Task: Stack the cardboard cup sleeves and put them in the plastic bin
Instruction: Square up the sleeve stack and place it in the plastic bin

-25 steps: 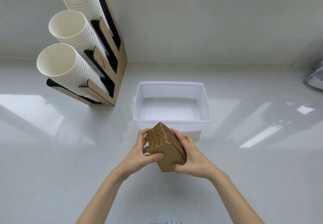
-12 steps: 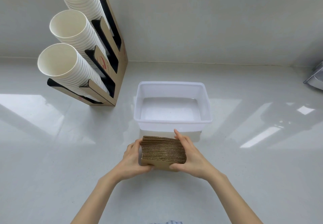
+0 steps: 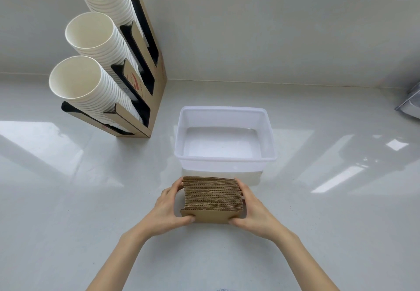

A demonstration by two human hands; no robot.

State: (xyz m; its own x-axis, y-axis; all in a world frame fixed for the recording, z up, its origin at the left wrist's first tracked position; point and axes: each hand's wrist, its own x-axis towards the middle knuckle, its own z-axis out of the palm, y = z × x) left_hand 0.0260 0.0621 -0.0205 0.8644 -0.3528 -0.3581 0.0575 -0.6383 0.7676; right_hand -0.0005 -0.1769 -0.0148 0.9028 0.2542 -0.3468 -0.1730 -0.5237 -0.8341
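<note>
A stack of brown corrugated cardboard cup sleeves (image 3: 213, 196) stands on edge on the white counter, squared up, just in front of the plastic bin. My left hand (image 3: 169, 209) presses its left end and my right hand (image 3: 255, 211) presses its right end, thumbs on the near face. The translucent white plastic bin (image 3: 225, 159) sits right behind the stack with nothing inside it.
A cardboard cup dispenser (image 3: 145, 90) with three slanted columns of white paper cups (image 3: 91, 100) stands at the back left. A wall upstand runs along the back. A metal object (image 3: 411, 104) pokes in at the right edge.
The sleeve stack has been turned from a tilted, corner-up hold to lying level between both hands, and lowered to the counter in front of the bin.
</note>
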